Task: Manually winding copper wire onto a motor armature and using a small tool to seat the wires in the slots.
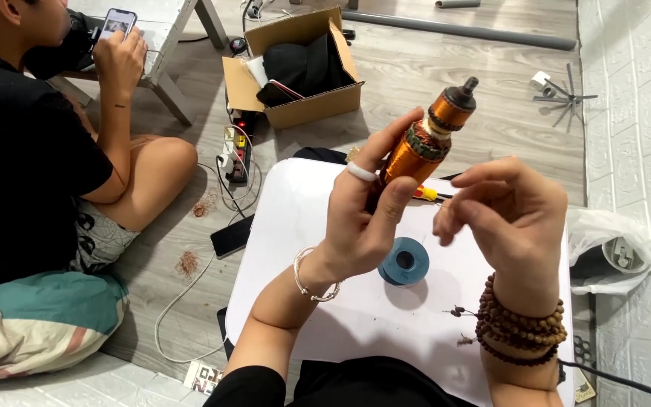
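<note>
One cardboard box (307, 105) with dark cloth (303, 64) inside.

Motor armature (425, 139): glossy copper windings, dark metal shaft; white board (318, 226) smooth matt; cardboard box (318, 105) matt

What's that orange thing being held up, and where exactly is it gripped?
A motor armature with copper windings. The left hand grips its lower wound body between thumb and fingers. The right hand hovers beside it and holds nothing that shows.
</note>
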